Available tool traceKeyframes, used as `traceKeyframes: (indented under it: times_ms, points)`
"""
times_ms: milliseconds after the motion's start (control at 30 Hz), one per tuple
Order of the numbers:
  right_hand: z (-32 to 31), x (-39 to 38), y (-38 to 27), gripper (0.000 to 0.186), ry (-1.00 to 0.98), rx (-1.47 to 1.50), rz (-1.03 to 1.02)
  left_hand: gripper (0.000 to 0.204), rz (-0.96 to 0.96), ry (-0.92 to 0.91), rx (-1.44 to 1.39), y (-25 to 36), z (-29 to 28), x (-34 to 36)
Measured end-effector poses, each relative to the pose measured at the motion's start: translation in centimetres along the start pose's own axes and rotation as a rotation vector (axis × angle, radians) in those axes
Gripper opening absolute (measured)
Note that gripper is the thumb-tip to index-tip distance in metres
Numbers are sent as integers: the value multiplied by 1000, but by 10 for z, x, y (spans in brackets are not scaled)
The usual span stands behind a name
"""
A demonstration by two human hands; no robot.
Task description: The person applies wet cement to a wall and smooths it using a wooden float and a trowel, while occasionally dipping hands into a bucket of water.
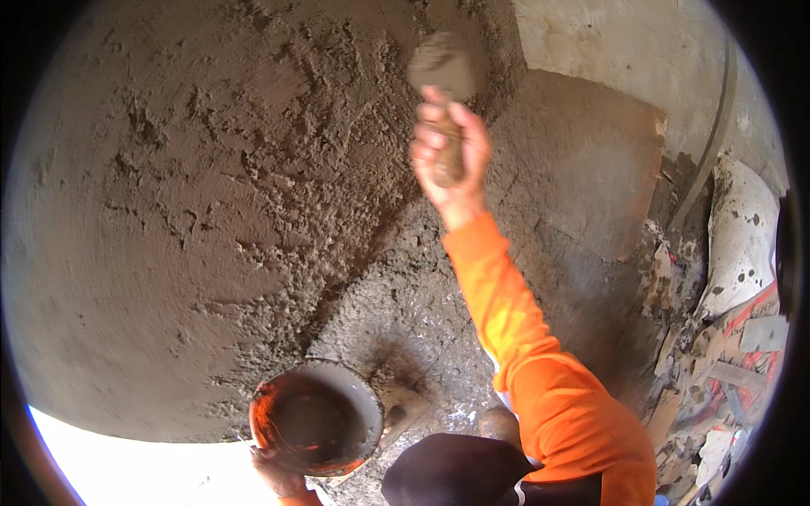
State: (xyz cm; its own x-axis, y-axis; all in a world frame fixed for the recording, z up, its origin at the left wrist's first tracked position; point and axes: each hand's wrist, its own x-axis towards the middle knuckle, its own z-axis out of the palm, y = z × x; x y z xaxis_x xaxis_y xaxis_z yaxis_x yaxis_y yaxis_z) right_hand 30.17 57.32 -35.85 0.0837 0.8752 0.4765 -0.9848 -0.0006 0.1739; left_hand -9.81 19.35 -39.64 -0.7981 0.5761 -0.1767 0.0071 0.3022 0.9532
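Observation:
My right hand (474, 160), its arm in an orange sleeve, is closed around the handle of a trowel (452, 78). The blade, slightly blurred, carries grey mortar and lies over the far part of the rough mortar-coated wall (194, 219). Lower left, my left hand (277, 474) grips the rim of a round bowl (361, 396), orange under smears of grey. Wet mortar coats the inside of this bowl; its fingers are partly hidden by the rim.
Mortar-spattered ground (405, 295) runs beside the wall. A flat brown board (582, 160) lies to the right of my raised arm. Farther right are a stained white sack (738, 236) and a heap of debris (717, 388). Bright light fills the lower left.

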Motion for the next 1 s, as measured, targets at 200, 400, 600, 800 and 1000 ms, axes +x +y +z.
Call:
traceKeyframes:
  times_ms: [200,400,600,800,1000]
  points:
    - [-6,-73,-91,45,299,-1110,-915,49,-44,-159,-468,-1,1,-6]
    - [-77,-89,-167,43,263,-2452,379,31,-20,-315,-519,-49,-40,34]
    - [-24,-206,-64,49,-152,-1539,1030,10,85,-92,-530,0,8,-6]
    - [5,-230,95,38,-570,-1082,1723,13,33,66,-475,-17,28,2]
    - [19,-236,159,25,-1296,-1878,1120,10,281,-81,-258,8,35,-11]
